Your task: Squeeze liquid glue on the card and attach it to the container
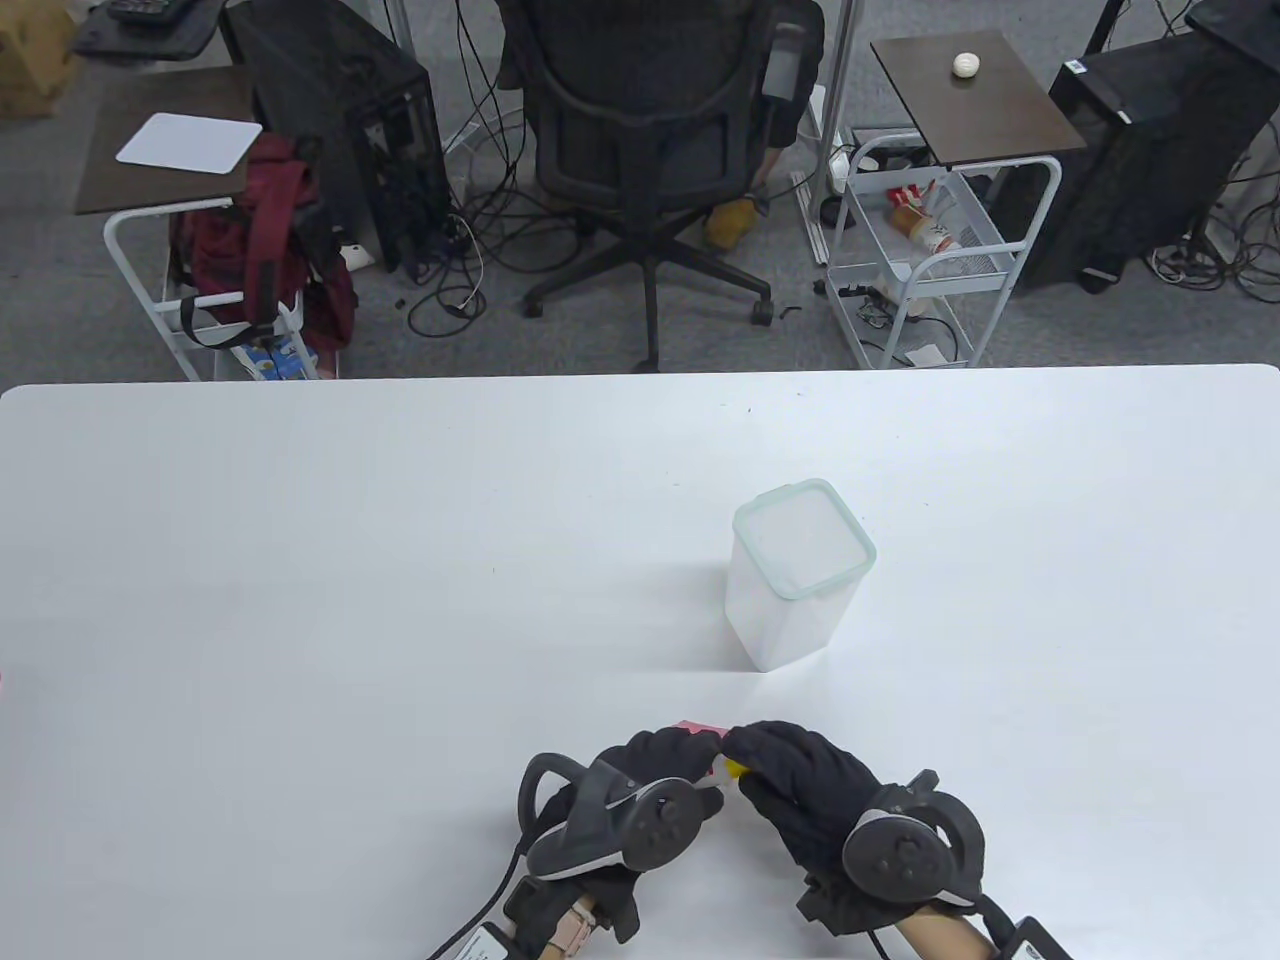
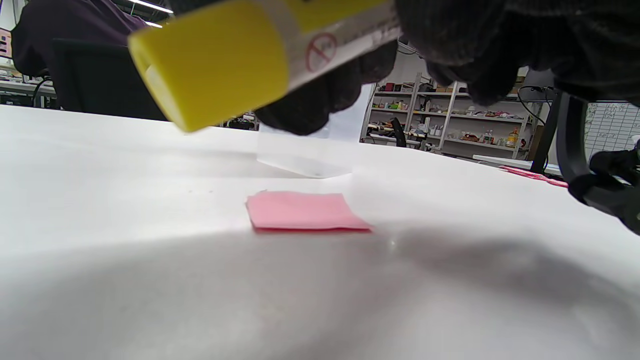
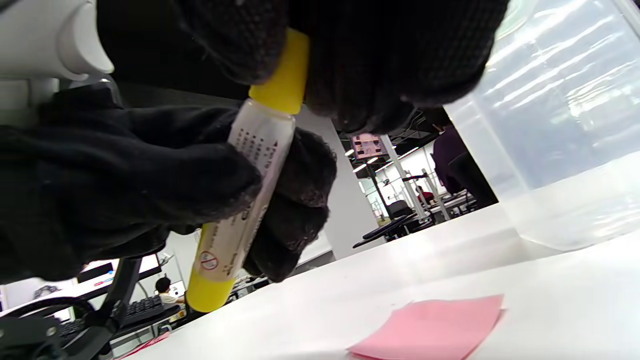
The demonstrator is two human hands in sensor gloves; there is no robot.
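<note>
Glue tube, clear plastic with yellow ends [image 3: 260, 150], is held off the table by both gloved hands: left hand [image 1: 640, 790] fingers wrap its body, right hand [image 1: 800, 790] fingers pinch one yellow cap. Small pink square card [image 2: 305, 211] lies flat below, near the clear lidded plastic container [image 1: 795, 570]. A jerked cap could spurt glue onto the table. Label print unreadable; only a red prohibition circle shows.

My yellow-capped glue tube [image 3: 252, 165] hangs tilted mid-frame; pink card [image 2: 302, 211] lies flat, clear lidded container [image 1: 797, 570] upright beyond it.
</note>
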